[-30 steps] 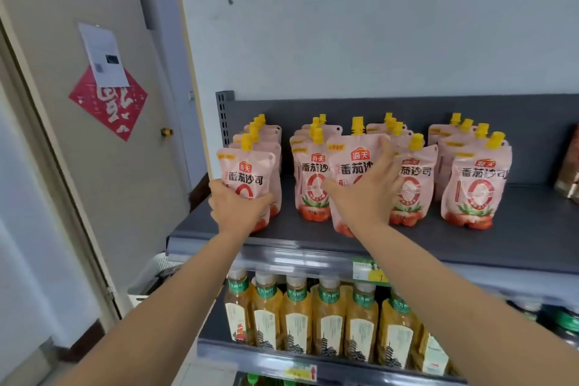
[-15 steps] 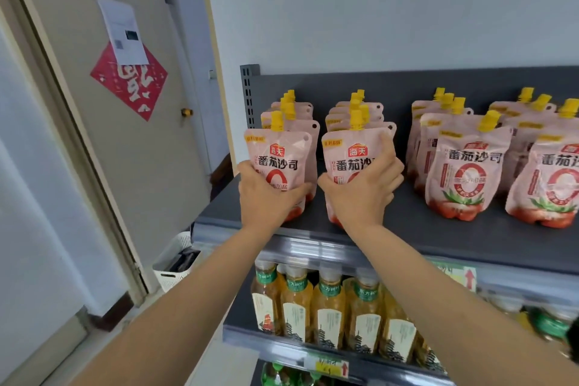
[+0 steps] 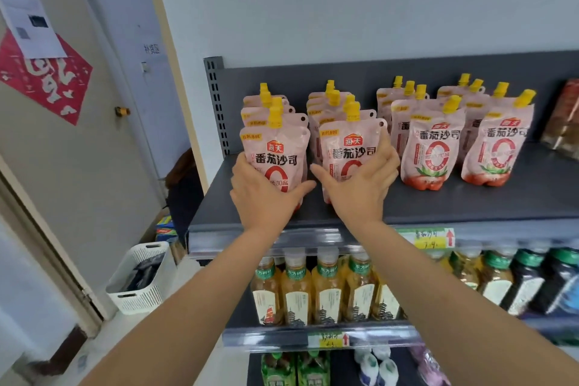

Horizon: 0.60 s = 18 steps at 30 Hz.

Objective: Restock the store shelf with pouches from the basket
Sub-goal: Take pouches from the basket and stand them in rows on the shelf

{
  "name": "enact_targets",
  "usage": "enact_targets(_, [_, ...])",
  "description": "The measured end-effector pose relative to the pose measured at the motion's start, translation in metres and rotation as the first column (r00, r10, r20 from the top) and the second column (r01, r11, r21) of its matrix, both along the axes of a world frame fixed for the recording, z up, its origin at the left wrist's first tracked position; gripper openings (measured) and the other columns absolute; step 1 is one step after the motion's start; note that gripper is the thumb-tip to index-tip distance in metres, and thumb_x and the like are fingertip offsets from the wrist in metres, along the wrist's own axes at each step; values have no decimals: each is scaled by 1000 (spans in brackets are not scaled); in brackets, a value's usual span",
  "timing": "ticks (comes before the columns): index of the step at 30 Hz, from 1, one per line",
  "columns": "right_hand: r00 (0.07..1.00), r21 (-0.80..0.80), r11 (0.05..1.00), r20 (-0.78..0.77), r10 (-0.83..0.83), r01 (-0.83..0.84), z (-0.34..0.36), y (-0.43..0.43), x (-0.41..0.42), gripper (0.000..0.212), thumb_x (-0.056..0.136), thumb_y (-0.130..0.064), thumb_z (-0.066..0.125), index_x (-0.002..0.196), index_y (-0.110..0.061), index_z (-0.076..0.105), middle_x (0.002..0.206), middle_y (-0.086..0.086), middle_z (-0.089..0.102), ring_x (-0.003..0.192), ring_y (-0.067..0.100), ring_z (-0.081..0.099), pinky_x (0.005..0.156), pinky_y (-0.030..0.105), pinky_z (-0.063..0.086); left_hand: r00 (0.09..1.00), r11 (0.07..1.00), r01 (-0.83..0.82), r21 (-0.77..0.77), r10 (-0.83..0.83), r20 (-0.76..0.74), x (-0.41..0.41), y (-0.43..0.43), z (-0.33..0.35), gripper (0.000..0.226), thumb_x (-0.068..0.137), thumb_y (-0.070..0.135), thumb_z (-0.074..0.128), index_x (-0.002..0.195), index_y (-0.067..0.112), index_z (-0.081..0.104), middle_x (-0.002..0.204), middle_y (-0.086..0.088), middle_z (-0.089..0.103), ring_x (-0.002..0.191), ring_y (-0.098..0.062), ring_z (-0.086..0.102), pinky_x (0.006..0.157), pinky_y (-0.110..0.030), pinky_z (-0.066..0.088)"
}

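while both hands are still holding on, nothing is moving on the shelf (image 3: pixel 470 204).
left hand (image 3: pixel 263 194) is curling round the leftmost pouch (image 3: pixel 275 150), right hand (image 3: pixel 360 188) round the next pouch (image 3: pixel 351 147), both standing there upright.

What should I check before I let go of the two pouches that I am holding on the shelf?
1. Left hand grips left pouch: ok.
2. Right hand grips second pouch: ok.
3. Both pouches upright, labels forward: ok.
4. Their bases flat on shelf: cannot tell, hands hide them.
5. More pouches in basket: cannot tell.
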State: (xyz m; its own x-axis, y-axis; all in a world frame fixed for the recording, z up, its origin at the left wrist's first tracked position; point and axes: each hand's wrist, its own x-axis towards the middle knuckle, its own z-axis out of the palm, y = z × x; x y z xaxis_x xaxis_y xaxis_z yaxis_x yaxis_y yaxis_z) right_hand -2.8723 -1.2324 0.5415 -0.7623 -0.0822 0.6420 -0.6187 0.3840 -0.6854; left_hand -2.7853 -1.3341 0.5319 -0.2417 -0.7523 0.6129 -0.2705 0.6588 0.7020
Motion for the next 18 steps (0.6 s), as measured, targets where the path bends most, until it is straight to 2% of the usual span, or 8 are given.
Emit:
enact_targets(4, [996, 67, 996, -67, -51, 55, -2, 26, 11, 99, 74, -46, 71, 149, -14, 15, 147, 17, 23, 134, 34, 24, 110, 48, 28, 997, 996, -63, -69, 66, 47, 11, -1, -2, 128, 42, 73, 78, 140, 10, 26, 138, -11, 41, 127, -31, 37, 105, -50, 25])
enact_targets(7, [984, 108, 989, -161, -82, 100, -4, 61, 19, 79, 80, -34, 67, 145, -12, 28, 145, 16, 31, 133, 32, 30, 107, 47, 31, 995, 964, -93, -248, 95, -2, 21, 5, -2, 126, 44, 83, 68, 137, 10, 27, 138, -12, 40, 128, -32, 35, 104, -51, 22])
enact_targets(11, [959, 188, 965, -251, -132, 182, -11, 126, 18, 66, 80, -26, 65, 139, -8, 40, 139, 14, 40, 129, 31, 35, 104, 42, 31, 996, 900, 94, -425, -86, 39, 13, 38, -6, 118, 52, 85, 63, 137, 11, 27, 139, -12, 36, 127, -29, 31, 104, -47, 20])
enact_targets(14, [942, 220, 940, -271, -198, 261, -19, 179, 14, 63, 80, -24, 65, 136, -7, 42, 136, 14, 42, 126, 32, 38, 103, 41, 32, 964, 801, 267, -537, -231, 135, -3, 81, -13, 106, 60, 81, 60, 134, 11, 32, 136, -9, 37, 124, -28, 33, 102, -45, 21])
enact_targets(18, [919, 246, 894, -226, -322, 374, -34, 254, 2, 60, 80, -19, 65, 135, -7, 43, 135, 15, 43, 121, 33, 41, 99, 37, 31, 864, 688, 504, -523, -401, 305, -29, 154, -37, 100, 65, 84, 53, 134, 12, 39, 134, -7, 44, 120, -27, 38, 100, -43, 25])
